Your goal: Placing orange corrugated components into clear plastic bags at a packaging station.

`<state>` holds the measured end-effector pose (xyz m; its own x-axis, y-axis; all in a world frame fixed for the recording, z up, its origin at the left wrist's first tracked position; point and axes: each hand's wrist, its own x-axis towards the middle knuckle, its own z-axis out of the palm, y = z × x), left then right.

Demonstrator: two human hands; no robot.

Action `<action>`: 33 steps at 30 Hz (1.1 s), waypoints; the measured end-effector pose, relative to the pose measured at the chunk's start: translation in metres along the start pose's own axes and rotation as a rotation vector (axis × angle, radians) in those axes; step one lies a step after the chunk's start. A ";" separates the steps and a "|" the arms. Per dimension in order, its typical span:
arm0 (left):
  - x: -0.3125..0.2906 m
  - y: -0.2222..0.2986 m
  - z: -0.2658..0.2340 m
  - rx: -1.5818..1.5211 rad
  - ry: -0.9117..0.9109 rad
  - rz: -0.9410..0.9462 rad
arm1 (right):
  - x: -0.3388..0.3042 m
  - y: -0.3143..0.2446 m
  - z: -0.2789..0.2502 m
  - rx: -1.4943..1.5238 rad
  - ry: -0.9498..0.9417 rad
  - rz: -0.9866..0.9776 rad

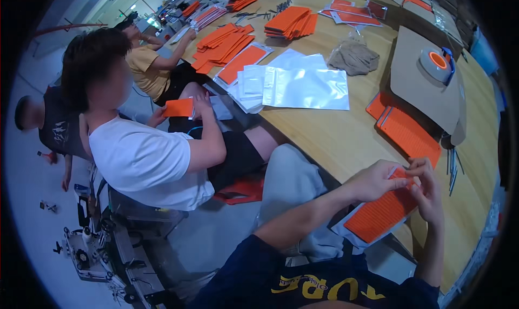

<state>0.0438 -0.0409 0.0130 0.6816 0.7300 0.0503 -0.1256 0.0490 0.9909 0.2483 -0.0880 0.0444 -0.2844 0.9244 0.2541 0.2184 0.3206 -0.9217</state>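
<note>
An orange ribbed sheet in a clear, white-backed plastic bag (373, 220) lies aslant over my lap at the table's front edge. My left hand (378, 182) grips its upper end, thumb and fingers closed on it. At the same end my right hand (427, 193) pinches the bag's edge with bent fingers. Just beyond my hands, more orange ribbed sheets (411, 133) rest on the table, partly under a cardboard flap. Several thin dark rods (453, 168) lie to the right of them.
A tape dispenser (436, 65) sits on the cardboard box (413, 87). White plastic bags (308, 87), a brown cloth (354, 56) and stacks of orange sheets (292, 22) cover the far table. A person in a white shirt (146, 152) sits close at my left, holding an orange piece (178, 108).
</note>
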 end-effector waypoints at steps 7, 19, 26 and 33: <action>-0.001 0.002 -0.003 -0.034 -0.009 -0.062 | 0.000 -0.013 0.004 -0.134 -0.079 0.022; -0.001 0.002 -0.032 0.291 0.153 -0.096 | -0.001 -0.011 0.006 0.048 0.096 0.445; -0.004 0.015 -0.036 0.204 0.240 -0.098 | -0.004 0.004 0.004 0.060 0.097 0.369; -0.006 0.013 -0.025 0.239 0.238 0.066 | -0.002 0.004 0.009 0.029 0.112 0.372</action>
<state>0.0201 -0.0270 0.0228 0.4865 0.8664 0.1129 0.0279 -0.1446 0.9891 0.2414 -0.0908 0.0371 -0.0867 0.9937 -0.0706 0.2608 -0.0457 -0.9643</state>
